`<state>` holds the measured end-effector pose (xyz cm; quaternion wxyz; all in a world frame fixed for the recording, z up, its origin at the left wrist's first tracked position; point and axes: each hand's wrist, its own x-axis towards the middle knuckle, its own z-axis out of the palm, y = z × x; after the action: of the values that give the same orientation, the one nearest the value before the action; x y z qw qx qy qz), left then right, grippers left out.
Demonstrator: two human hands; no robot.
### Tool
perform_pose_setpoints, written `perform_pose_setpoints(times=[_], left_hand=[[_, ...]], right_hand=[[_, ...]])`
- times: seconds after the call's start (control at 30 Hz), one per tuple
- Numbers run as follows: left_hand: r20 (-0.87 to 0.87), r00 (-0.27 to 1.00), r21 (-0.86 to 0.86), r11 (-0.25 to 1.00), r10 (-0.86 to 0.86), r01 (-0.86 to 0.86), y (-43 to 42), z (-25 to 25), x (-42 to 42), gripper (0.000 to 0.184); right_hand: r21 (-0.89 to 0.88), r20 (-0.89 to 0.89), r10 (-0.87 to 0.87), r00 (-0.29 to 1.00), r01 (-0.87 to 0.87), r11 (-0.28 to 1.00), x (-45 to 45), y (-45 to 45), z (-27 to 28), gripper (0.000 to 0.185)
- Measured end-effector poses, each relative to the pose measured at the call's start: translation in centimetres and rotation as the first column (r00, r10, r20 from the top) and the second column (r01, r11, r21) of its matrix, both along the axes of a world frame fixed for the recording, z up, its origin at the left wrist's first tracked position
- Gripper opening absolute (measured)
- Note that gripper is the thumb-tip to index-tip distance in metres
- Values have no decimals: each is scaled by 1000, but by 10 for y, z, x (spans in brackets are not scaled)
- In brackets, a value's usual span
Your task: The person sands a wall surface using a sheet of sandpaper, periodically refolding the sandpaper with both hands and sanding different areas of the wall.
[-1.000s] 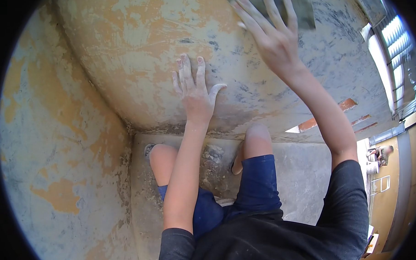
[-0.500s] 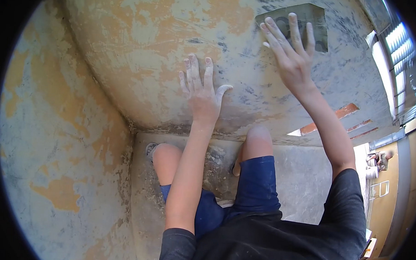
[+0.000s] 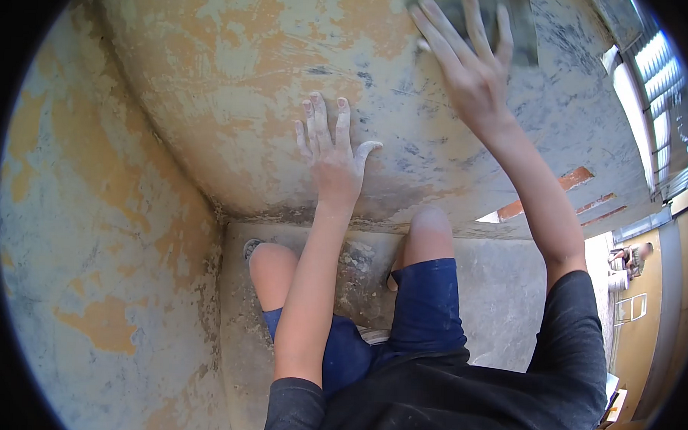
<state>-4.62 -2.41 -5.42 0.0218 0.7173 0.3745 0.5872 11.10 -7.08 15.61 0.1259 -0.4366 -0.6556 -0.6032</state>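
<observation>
My left hand (image 3: 332, 150) lies flat on the patchy wall (image 3: 234, 97), fingers spread and whitened with dust, the thumb out to the right. Higher up and to the right, my right hand (image 3: 474, 72) is pressed with spread fingers over a dark, thin sheet (image 3: 523, 39) against the same wall. The sheet is blurred and partly cut off by the top of the view. Dark smudges and orange patches mark the surface around both hands.
A second wall (image 3: 100, 267) meets this one at a corner on the left. Slots with orange edges (image 3: 576, 178) pierce the wall at right. My knees are close below it, above the grey floor (image 3: 500, 296). Far right, a person (image 3: 636, 258) is near a white frame (image 3: 631, 309).
Over the last second my right hand and the sheet came down the wall, then moved back up toward the top edge. My left hand shifted slightly right, then stayed nearly still.
</observation>
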Motion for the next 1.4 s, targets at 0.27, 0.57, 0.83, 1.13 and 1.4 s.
perform_pose_setpoints(times=[0.27,0.57,0.83,1.13,1.4], left_hand=[[1,1000,-38,999,-26,26,-3,2,-6,102],[-29,1000,-33,999,4,-5,-3,2,-4,102],[-10,1000,-19,1000,-3,3,-2,4,-2,102],[-9,1000,-17,1000,4,-4,-3,1,-4,102],[-3,1000,-25,1000,-1,1,-2,2,-5,101]], right_hand=[[-28,-58,-31,998,29,999,20,-12,-20,52],[-66,-30,148,989,-150,986,-23,14,13,41],[-77,6,58,998,-57,995,-19,11,12,45],[-156,20,-49,999,52,986,-4,-14,-3,39],[-49,-33,68,997,-69,996,-12,5,-11,44]])
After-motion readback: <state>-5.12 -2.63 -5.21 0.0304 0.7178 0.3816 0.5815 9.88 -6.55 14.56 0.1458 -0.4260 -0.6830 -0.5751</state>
